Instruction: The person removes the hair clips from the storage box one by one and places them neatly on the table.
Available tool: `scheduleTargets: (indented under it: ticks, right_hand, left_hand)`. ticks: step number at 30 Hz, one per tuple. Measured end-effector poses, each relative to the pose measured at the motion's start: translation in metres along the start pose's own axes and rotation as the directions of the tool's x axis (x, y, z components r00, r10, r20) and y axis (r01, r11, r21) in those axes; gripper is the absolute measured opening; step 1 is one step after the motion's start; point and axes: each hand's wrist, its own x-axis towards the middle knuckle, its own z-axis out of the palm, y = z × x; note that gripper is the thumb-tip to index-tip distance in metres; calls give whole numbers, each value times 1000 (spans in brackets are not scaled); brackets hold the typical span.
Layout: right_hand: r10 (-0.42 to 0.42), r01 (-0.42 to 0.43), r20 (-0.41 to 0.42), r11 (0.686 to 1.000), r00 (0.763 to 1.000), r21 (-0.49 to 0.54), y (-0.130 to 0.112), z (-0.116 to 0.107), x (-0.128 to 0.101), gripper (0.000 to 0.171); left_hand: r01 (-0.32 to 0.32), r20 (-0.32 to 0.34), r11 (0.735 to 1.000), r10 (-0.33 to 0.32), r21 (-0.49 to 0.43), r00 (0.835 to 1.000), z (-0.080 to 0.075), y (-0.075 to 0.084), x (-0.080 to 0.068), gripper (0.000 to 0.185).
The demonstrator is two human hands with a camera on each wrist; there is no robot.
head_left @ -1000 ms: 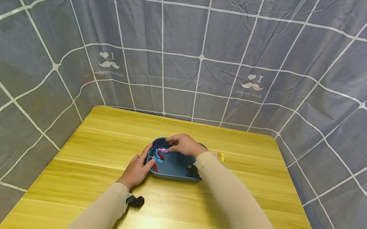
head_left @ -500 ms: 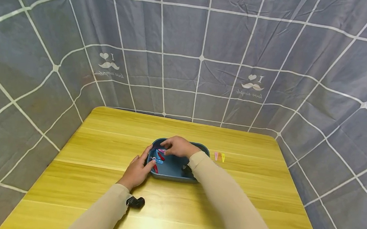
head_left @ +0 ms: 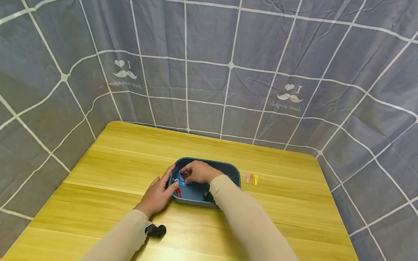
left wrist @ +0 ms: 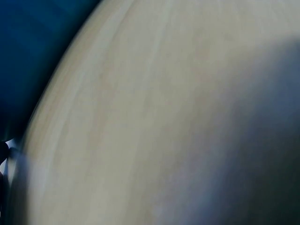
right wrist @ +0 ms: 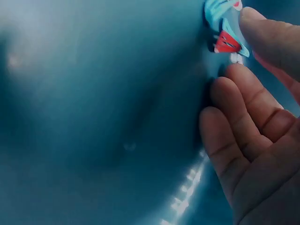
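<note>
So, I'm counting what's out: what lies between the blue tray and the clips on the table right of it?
Head view: only bare wooden table between the blue tray and the clips.

A yellow wood-grain tabletop (head_left: 113, 205) with rounded far corners stands enclosed on three sides by grey cloth (head_left: 210, 35) hung as walls, crossed with white grid lines and printed with small moustache motifs (head_left: 125, 74). Light falls evenly, giving soft sheen.

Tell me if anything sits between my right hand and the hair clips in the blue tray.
Nothing visible does. The right hand is inside the blue tray, its fingertips already at the hair clips.
</note>
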Motion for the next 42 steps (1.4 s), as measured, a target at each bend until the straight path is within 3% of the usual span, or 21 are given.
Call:
scheduleTargets:
  ticks: [9, 24, 42]
  right_hand:
    - [-3, 3, 4, 999, 1000, -44, -8, 9, 6, 45]
    - [-15, 13, -25, 998, 1000, -65, -11, 14, 8, 16]
    - [-21, 16, -50, 995, 999, -101, -11, 15, 7, 19]
  left_hand:
    - [-9, -6, 1000, 9, 10, 1000, 0, 3, 0, 67]
    - [-9, -4, 1000, 9, 6, 1000, 0, 0, 1, 66]
    - [3, 0, 1000, -3, -2, 1000, 0, 1, -1, 65]
